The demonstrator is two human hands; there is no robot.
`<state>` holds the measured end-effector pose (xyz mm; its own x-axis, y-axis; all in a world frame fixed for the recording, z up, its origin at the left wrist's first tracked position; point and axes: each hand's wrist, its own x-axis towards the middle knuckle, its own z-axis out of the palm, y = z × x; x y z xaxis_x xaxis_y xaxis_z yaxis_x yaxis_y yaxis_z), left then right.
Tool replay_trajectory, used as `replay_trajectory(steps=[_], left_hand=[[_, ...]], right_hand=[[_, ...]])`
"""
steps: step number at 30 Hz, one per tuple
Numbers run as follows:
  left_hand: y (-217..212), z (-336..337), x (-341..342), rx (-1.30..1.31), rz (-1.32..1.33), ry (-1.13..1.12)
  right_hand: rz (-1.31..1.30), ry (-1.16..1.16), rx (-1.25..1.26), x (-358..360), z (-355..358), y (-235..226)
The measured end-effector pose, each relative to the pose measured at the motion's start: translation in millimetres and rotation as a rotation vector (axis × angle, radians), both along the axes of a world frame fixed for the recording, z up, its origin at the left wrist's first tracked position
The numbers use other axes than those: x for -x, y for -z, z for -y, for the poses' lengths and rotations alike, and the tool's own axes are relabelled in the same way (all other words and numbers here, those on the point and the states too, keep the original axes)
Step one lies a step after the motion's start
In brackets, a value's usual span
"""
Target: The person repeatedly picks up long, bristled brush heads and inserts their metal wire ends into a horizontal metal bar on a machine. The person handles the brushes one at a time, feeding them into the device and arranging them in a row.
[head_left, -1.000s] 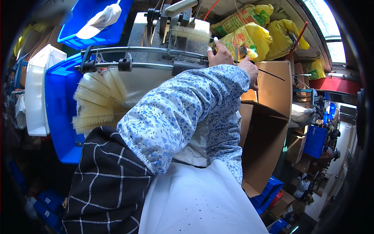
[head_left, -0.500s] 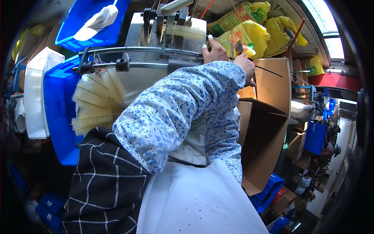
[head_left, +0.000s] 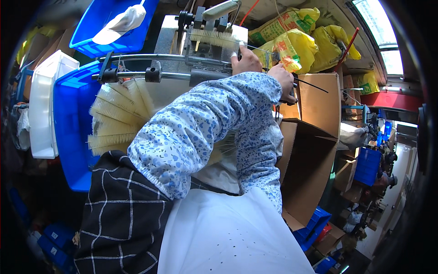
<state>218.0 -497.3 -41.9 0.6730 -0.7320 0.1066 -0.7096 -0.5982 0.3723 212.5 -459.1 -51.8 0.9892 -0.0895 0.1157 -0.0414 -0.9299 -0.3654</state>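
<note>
Your left hand sits at twelve o'clock, fingers curled down on the long pale bristle brush strip clamped in the grey metal machine. The strip runs side to side, stretching toward nine o'clock from your fingertips. Your right hand is just beside it at two o'clock; I cannot tell what its fingers do. Your left hand is nearer.
</note>
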Motion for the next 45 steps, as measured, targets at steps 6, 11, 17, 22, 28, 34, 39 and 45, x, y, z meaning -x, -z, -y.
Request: replay_trajectory(steps=[6, 11, 17, 22, 28, 34, 39, 45], left_hand=[[-7, -5, 0, -0.05, -0.041, 0.012], [-2, 1, -2, -0.045, -0.071, 0.027], [12, 29, 0, -0.07, -0.019, 0.018], [24, 51, 1, -0.085, 0.06, -0.004], [18, 49, 6, -0.109, 0.037, 0.007], [-6, 39, -11, -0.278, -0.177, 0.142], [-10, 40, -7, -0.251, -0.126, 0.138], [29, 59, -14, -0.239, -0.023, -0.007]], right_hand=[[-0.017, -0.013, 0.015, 1, -3, -2], [-0.047, -0.037, 0.015, -1, 5, -1], [-0.014, 0.019, 0.017, 0, 28, 8], [0.014, 0.042, -0.052, 0, 49, 20], [0.217, 0.166, -0.107, -10, 54, 41], [0.055, 0.14, 0.101, -15, 49, 9], [0.33, -0.004, 0.213, -26, 64, 21], [0.336, -0.098, 0.153, -17, 59, 9]])
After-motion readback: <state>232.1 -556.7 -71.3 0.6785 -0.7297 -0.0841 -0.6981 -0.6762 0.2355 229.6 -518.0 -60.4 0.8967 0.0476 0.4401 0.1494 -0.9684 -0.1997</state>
